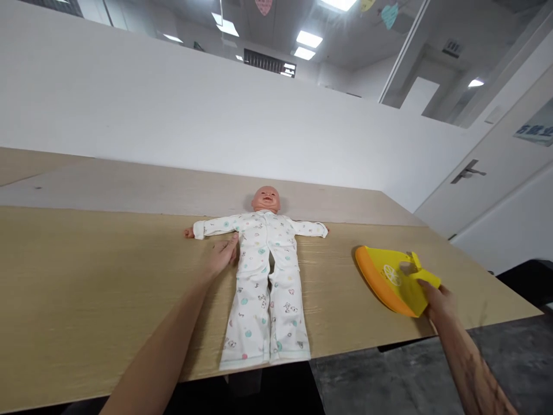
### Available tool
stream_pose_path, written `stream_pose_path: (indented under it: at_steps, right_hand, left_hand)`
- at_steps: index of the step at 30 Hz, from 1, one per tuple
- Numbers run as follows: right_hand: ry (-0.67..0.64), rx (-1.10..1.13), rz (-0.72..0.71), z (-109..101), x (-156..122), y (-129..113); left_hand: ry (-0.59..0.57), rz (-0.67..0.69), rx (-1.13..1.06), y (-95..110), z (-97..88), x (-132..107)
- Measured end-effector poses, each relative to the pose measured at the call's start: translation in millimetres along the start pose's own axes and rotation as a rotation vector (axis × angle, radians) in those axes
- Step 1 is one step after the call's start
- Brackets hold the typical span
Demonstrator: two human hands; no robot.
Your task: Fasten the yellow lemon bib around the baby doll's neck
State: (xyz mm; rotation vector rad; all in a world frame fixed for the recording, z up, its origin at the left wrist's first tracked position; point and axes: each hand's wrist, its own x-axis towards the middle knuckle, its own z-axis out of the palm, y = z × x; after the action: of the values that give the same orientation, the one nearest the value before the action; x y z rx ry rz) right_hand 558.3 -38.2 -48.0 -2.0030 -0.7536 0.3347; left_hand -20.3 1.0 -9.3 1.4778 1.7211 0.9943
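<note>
A baby doll (266, 242) in white printed pyjamas lies face up on the table, its arms stretched out sideways and its trouser legs reaching the near edge. My left hand (224, 253) rests at the doll's side just below its sleeve, fingertips against the cloth, holding nothing. Off to the right, my right hand (438, 300) grips a yellow baby bib (391, 276) by its neck end. The bib has an orange catch pocket (380, 291) and a white citrus-slice print, and it lies low over the tabletop. Part of the right hand's fingers is behind the bib.
The wooden table (108, 276) has a paler strip (129, 184) along its back, against a white wall (194, 115) with windows above. A door with a handle (469, 172) is at the right. A black chair (527, 282) stands beyond the table's right edge.
</note>
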Motion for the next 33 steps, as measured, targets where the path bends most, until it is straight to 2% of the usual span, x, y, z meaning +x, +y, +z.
stream_pose_path:
  at_steps: [2,3,6,8,10,13,15,18,22,25,28,30,33]
  right_hand:
    - [0.075,0.22,0.048,14.0,-14.7,-26.4]
    - [0.076,0.285,0.014,20.8,-21.6,-42.5]
    - [-0.046,0.362,-0.13,40.6,-39.1,-95.5]
    - [-0.208,0.388,-0.199,53.9,-49.5,-129.8]
    - [-0.353,0.42,-0.321,67.1,-61.2,-161.3]
    - [-0.468,0.492,-0.471,85.7,-82.7,-203.6]
    - [-0.561,0.578,-0.528,95.6,-98.0,-228.8]
    - [-0.663,0.686,-0.541,104.2,-117.5,-261.0]
    - [-0.707,0.856,-0.502,111.0,-133.2,-289.8]
    - [-0.735,0.98,-0.477,122.7,-142.2,-301.2]
    - [-0.765,1.064,-0.392,138.4,-151.5,-306.9]
    - [-0.8,1.099,-0.317,146.7,-157.0,-308.9]
    - [-0.869,1.12,-0.242,152.3,-163.1,-310.2]
  left_hand:
    - [0.047,0.036,-0.031,-3.0,3.5,1.7]
    - [0.066,0.051,-0.065,-5.8,4.4,3.8]
    - [0.045,0.064,-0.217,-12.7,0.1,14.7]
    - [-0.013,0.058,-0.362,-10.6,-8.2,23.7]
    - [-0.074,0.064,-0.487,-1.0,-17.5,32.6]
    - [-0.121,0.091,-0.569,22.7,-23.7,44.7]
    - [-0.088,0.106,-0.57,39.4,-19.0,52.4]
    - [-0.072,0.138,-0.521,59.9,-3.0,62.8]
    - [-0.219,0.272,-0.267,77.2,11.1,67.4]
    - [-0.338,0.408,-0.22,81.1,7.1,62.8]
    - [-0.436,0.52,-0.195,77.3,-1.5,58.5]
    - [-0.356,0.577,-0.079,73.1,-3.7,58.0]
    - [-0.046,0.64,0.099,69.0,3.0,60.1]
